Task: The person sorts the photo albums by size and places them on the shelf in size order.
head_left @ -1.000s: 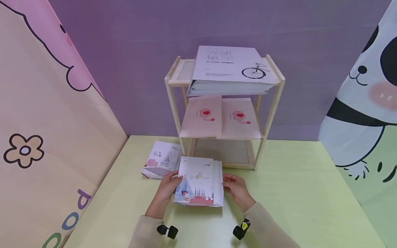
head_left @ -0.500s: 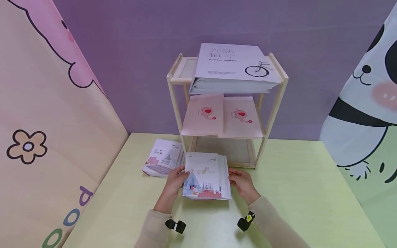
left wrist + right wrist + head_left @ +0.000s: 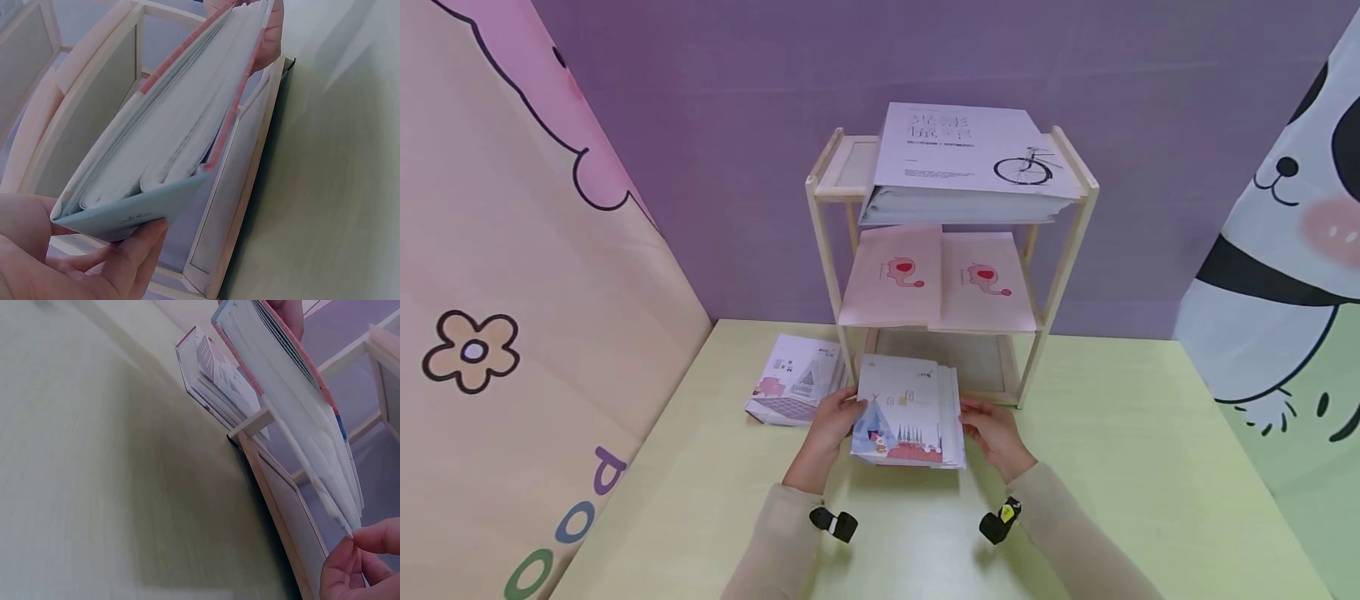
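A white photo album with a blue tent on its cover is held between both hands, above the table and in front of the rack's bottom shelf. My left hand grips its left side, thumb on the cover and fingers underneath, as the left wrist view shows at the pale blue spine. On the opposite side, my right hand pinches the loose edge of the covers and pages between thumb and fingers. The album's far edge overlaps the front of the bottom shelf in the head view.
The three-tier wooden rack stands against the purple backdrop. A large white album with a bicycle lies on top, and two pink elephant booklets cover the middle shelf. Left of the rack, another tent-cover album lies on the table.
Both hands have carried the album away from the body and slightly right, closer to the rack's bottom shelf. The grip looks the same, and the head view has shifted a little.
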`<state>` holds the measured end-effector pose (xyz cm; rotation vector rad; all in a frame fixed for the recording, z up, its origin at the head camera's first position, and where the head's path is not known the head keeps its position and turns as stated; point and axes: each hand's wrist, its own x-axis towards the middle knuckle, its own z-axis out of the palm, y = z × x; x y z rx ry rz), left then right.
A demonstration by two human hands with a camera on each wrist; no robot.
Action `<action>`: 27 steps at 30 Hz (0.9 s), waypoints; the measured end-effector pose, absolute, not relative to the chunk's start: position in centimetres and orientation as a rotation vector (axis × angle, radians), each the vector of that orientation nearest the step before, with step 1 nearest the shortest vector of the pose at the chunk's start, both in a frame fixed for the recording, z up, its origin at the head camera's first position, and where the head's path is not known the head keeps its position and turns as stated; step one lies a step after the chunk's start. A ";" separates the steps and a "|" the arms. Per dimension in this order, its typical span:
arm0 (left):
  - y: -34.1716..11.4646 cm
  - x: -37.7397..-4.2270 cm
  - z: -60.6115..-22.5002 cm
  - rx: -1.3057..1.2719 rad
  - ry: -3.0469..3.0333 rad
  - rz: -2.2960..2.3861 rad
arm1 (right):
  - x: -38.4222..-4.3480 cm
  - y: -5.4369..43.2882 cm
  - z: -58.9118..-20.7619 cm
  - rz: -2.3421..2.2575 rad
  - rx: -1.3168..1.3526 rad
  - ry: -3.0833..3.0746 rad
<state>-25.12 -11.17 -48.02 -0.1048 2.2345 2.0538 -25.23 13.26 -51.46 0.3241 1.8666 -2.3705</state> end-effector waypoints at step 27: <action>-11.8 -36.7 -57.7 0.113 2.707 1.735 | -30.2 13.5 -50.5 -2.332 0.278 1.860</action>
